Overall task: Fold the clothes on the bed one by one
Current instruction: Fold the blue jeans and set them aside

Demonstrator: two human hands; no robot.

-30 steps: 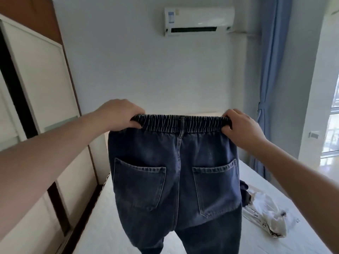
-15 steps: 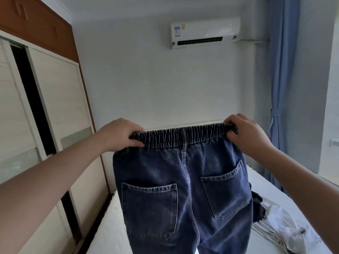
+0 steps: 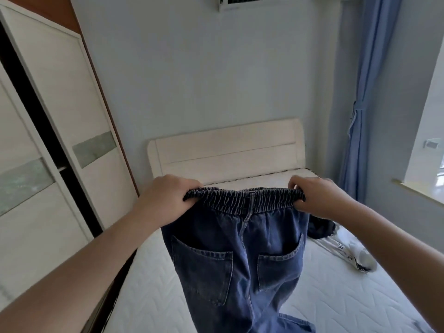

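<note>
Only the one head-cam view to go on, so here's what I can make out from it.

Progress-wise, I'd say this is barely started. The jeans [image 3: 237, 255] are held up in the air, back pockets facing the camera, fully unfolded, legs hanging down toward 6 o'clock, with what looks like a bit of leg fabric reaching the mattress at the bottom edge. No fold in them yet. Nothing folded shows anywhere on the bed [image 3: 336, 292] either. Over at about 3 o'clock from the jeans there's a crumpled white garment [image 3: 358, 255] lying on the mattress, and a dark piece of clothing [image 3: 320, 228] just behind it, partly hidden by the right arm, so at least two more items are waiting after this one. My guess is the jeans get laid flat or halved next, but that's only a guess.

Grip: the left hand [image 3: 165, 200] has its fingers curled over the elastic waistband [image 3: 245, 200] at its 9 o'clock end, and the right hand [image 3: 319, 198] pinches the 3 o'clock end the same way. Both are clamped on the fabric, with the waistband stretched fairly straight between them. The whole pair hangs directly below the two grips, centred between the hands, in front of the headboard [image 3: 225, 147] at 12 o'clock.
</note>
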